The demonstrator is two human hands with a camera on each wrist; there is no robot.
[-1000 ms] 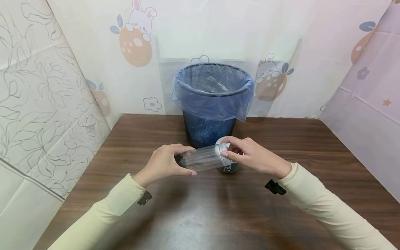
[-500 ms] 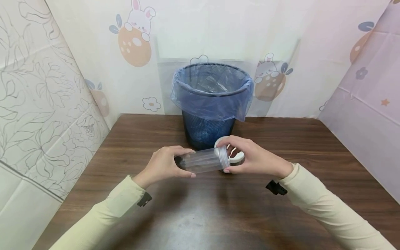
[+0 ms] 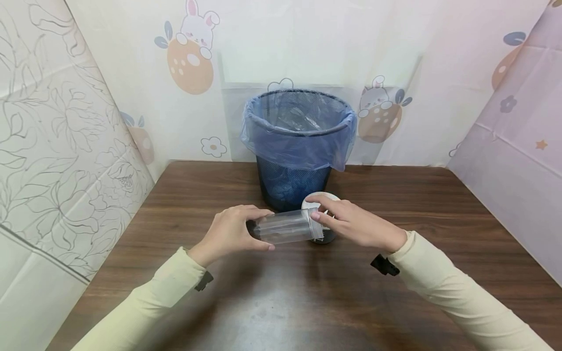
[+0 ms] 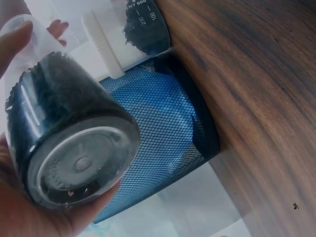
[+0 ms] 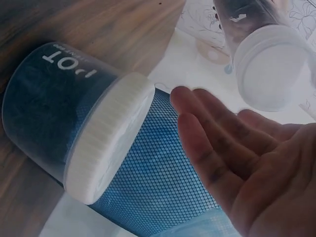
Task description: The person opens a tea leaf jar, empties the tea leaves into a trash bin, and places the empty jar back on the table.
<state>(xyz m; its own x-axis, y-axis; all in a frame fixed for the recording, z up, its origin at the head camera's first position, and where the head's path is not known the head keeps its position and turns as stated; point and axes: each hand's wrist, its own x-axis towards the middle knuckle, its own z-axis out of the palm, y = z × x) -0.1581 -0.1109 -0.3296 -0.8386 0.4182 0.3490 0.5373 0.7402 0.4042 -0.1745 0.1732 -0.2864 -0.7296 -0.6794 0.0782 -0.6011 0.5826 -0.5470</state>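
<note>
My left hand [image 3: 228,229] grips the base end of a clear plastic jar [image 3: 285,227], held sideways above the table. Dark, flaky contents fill the jar's lower part [image 4: 64,103] in the left wrist view. Its pale, translucent lid [image 5: 271,69] faces my right hand [image 3: 353,222]. That hand's fingers are extended and spread, apart from the lid in the right wrist view, while its thumb overlaps the lid's edge in the head view. Just behind stands a second clear jar [image 5: 44,103] with dark contents, white lettering and a ribbed white lid [image 5: 111,138].
A mesh waste bin [image 3: 291,183] lined with a blue plastic bag [image 3: 303,146] stands at the back of the wooden table [image 3: 210,185], close behind the jars. Patterned sheets [image 3: 145,58] surround the table's back and sides.
My right hand closed round the lid end half a second ago, then loosened with its fingers lifting off. The held jar stays nearly in place, and my left hand keeps its grip.
</note>
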